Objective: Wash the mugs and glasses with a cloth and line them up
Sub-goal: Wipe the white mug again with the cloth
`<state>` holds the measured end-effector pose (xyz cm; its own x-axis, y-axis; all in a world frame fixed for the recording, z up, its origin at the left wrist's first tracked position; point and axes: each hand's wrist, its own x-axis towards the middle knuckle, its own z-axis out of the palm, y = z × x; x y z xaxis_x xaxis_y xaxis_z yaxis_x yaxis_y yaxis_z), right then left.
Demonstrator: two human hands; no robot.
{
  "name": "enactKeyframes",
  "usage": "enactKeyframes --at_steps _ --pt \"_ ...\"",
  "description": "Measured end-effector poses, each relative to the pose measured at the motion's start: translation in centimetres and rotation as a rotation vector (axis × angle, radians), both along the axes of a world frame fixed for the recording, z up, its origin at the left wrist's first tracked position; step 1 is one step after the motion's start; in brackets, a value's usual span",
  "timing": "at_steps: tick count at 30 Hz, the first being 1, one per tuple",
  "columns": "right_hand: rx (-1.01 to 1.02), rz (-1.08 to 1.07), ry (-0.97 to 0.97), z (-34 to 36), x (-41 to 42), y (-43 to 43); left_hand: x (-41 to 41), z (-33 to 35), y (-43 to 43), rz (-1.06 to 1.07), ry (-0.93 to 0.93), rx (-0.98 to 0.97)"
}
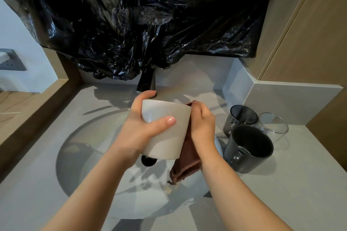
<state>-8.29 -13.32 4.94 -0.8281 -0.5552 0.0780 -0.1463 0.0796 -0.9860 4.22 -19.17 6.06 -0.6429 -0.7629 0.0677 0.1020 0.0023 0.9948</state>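
- The left hand (142,127) grips a plain white ceramic mug (165,137), with the thumb across the near side and the fingers curled round the far side.
- The right hand (202,124) pinches a dark brown cloth (187,161) and presses it against the mug's right wall. The loose end of the cloth hangs below both hands.
- The mug is held off the surface and tilted, between the two hands. Whether it has a handle cannot be told.
- Directly beneath the hands is a round grey sink basin (90,178), wet, with a black drain plug (148,160) showing just under the mug.
- Just beyond the hands rises a dark metal faucet (146,82).
- To the right of the right hand, on the grey counter (300,184), stand three vessels close together. A dark grey glossy mug (247,148) is nearest, a smoked grey glass tumbler (240,118) is behind it, and a clear glass tumbler (274,124) is farthest right.
- Above and beyond the hands hangs a crumpled black plastic sheet (140,15).
- Far to the left of the left hand, a grey wall socket (11,60) sits on the pale wall.
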Motion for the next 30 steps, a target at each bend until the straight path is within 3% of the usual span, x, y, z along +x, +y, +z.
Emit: enactKeyframes --at_steps 5,8,10,13,17,20,22,27,30 --pt "0.227 0.179 -0.268 2.4 -2.4 -0.3 0.9 0.6 -0.6 -0.154 -0.079 -0.484" --pt "0.206 0.245 -0.366 2.2 -2.5 -0.4 1.1 0.5 -0.9 -0.192 -0.103 -0.613" --pt "0.072 0.154 -0.278 1.7 -1.6 -0.5 0.9 0.2 -0.7 -0.130 -0.021 -0.474" --pt "-0.190 0.104 -0.009 0.4 0.7 0.1 0.1 -0.3 -0.5 0.002 0.128 -0.028" --pt "-0.265 0.222 0.324 -1.8 2.1 0.9 -0.5 -0.3 -0.9 -0.042 0.219 0.534" --pt "-0.221 0.273 0.474 -1.6 1.6 0.6 -0.2 -0.7 -1.1 -0.073 0.240 0.604" --pt "-0.195 0.246 0.372 -0.8 0.9 0.2 -0.3 -0.8 -1.2 -0.032 0.200 0.517" --pt "-0.039 0.088 -0.113 0.8 -0.1 -1.3 -0.2 -0.5 -1.0 0.045 0.112 0.107" --pt "0.035 0.038 -0.409 1.4 -0.6 -1.3 -0.2 -1.1 -0.4 0.057 0.139 0.066"
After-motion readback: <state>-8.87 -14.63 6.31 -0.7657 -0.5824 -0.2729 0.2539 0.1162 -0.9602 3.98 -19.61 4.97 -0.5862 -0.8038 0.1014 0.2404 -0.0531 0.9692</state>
